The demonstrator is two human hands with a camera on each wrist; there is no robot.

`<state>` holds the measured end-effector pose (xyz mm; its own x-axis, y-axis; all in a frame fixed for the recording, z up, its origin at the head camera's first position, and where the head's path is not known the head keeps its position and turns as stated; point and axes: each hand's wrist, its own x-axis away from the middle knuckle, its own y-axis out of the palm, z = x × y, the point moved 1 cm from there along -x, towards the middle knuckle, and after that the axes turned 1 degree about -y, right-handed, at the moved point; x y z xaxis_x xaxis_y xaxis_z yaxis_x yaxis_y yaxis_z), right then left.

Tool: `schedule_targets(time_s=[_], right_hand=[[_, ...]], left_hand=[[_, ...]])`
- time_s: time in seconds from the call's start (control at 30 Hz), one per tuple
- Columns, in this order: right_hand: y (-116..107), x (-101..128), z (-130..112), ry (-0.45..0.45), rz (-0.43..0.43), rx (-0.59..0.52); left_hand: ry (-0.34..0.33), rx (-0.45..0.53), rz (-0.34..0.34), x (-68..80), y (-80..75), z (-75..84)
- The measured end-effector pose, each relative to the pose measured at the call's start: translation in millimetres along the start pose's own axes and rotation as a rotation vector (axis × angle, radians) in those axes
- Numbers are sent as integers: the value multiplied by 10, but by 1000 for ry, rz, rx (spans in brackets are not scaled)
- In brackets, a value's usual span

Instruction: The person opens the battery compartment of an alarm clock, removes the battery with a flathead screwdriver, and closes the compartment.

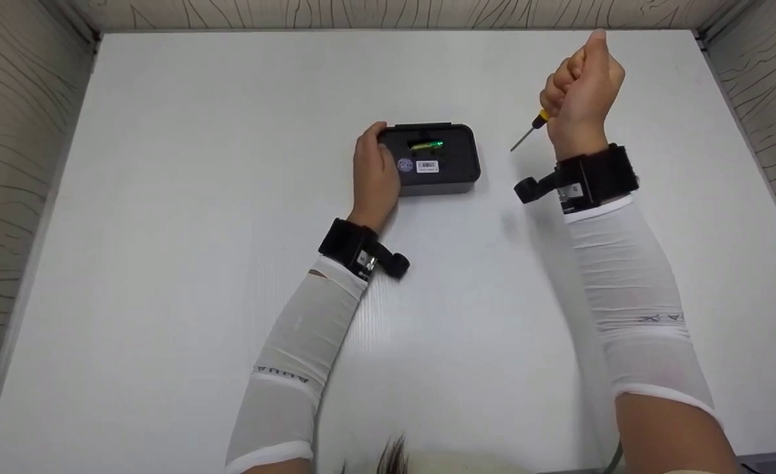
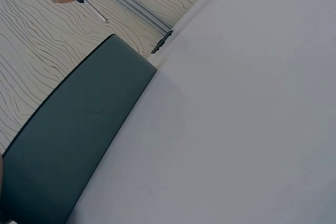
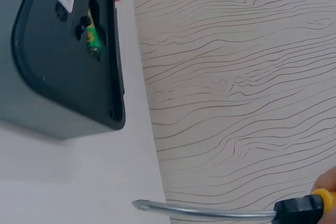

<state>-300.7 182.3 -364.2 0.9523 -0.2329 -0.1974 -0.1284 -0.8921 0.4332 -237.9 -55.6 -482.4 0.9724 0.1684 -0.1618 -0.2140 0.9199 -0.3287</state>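
Both hands are in my head view: my left hand (image 1: 375, 172) rests against the left end of a dark grey rounded rectangular plastic box (image 1: 435, 159), fingers curved onto its edge, steadying it. That box lies near the middle of the white tabletop (image 1: 164, 197), underside up, with a green cylindrical battery (image 1: 427, 145) in an open recess and a small white barcode sticker (image 1: 427, 167) just below it. My right hand (image 1: 582, 92) is raised to the right of the box, well apart from it, closed in a fist around a yellow-and-black handled screwdriver (image 1: 531, 130), whose thin metal shaft slants down toward the box. Wood-grain patterned walls (image 1: 6, 164) surround the tabletop.
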Motion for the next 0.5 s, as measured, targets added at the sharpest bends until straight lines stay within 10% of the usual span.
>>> schedule_targets(time_s=[0.5], right_hand=[[-453,-69,26,-1,-39,214]], left_hand=[[9,-7,2,-17,21,-8]])
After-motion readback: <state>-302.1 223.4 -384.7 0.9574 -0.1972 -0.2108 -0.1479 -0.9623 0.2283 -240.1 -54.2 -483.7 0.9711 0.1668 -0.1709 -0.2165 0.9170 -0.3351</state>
